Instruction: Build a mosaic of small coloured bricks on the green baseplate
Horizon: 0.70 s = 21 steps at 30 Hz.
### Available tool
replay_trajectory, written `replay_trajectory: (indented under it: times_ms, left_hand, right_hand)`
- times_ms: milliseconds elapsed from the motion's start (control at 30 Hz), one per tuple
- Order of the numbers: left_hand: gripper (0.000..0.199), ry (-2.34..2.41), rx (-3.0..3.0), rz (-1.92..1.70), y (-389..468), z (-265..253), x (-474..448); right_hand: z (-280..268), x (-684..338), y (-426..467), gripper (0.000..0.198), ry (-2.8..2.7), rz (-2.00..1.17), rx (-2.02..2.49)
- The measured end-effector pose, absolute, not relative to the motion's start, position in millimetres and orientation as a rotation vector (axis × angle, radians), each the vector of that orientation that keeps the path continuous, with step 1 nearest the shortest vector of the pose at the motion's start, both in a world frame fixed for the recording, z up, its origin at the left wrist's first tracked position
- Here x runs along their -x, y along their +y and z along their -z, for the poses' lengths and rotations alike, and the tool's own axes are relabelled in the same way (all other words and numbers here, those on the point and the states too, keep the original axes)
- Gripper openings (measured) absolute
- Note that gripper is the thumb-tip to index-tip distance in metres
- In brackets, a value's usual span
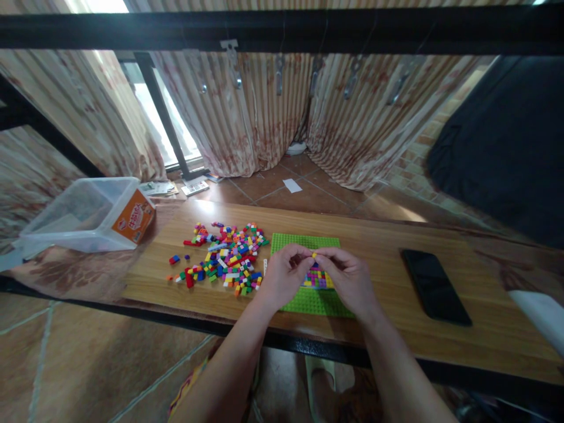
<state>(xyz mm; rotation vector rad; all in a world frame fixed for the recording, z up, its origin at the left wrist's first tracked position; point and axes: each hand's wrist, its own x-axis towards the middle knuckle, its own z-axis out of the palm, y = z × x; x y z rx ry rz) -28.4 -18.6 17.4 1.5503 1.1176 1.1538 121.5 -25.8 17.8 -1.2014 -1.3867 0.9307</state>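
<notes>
Above a green baseplate (318, 304), my left hand (285, 275) and my right hand (350, 275) meet fingertip to fingertip. Between the pinched fingers of both shows a small yellow toy brick (314, 255). Rows of coloured bricks (318, 278) in purple, yellow, pink and blue sit on the plate beneath, partly covered by my hands. Left of the plate spreads a loose pile of small bricks (229, 255) in many colours. A white brick strip (265, 266) lies between that pile and my left hand.
A black smartphone (436, 288) lies at the right on the wooden board (379, 235). At the left stands a clear plastic bin (83, 220) with an orange label. A dark metal bar (282, 32) crosses in front of the curtains (247, 117). A black edge runs along the board's near side.
</notes>
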Motion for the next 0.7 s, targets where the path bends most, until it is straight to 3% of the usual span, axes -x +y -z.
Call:
replay_trajectory:
  times_ms: [300, 700]
  left_hand:
    - [0.016, 1.313, -1.565, -1.126, -7, -10, 44]
    - [0.019, 1.414, -1.568, -1.019, -6, -12, 50]
  right_hand:
    - [-20, -168, -13, 0.022, -1.135, -0.537, 1.426]
    - [12, -164, -6, 0.023, -1.473, -0.700, 1.464]
